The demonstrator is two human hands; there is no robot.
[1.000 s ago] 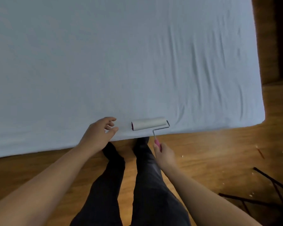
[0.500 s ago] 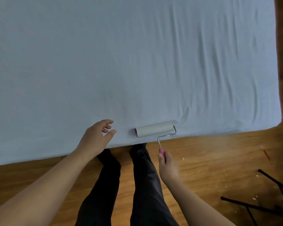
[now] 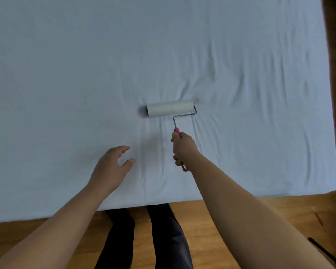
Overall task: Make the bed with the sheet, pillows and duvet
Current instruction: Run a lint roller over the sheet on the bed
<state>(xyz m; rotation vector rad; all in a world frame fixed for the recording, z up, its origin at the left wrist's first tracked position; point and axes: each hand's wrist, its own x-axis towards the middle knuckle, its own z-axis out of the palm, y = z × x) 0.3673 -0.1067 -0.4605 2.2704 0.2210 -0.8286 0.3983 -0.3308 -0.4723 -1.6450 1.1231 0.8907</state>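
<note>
White fitted cotton sheet [image 3: 124, 65] covers the bed as a white paper lint roller with wire frame and pink handle [image 3: 170, 111] rests on it.

Right hand [image 3: 182, 149] grips the handle; left hand [image 3: 111, 167] hovers relaxed and spread at the near edge. Sheet looks fitted, creased at right; pillows and duvet are out of view, judged still to come. No containers show.

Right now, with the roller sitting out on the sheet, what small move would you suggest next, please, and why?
Probably push the lint roller a little farther to the right: the right hand grips its pink handle, the drum lies on the sheet, and creases crowd that side. The left hand hovers open nearby.
</note>
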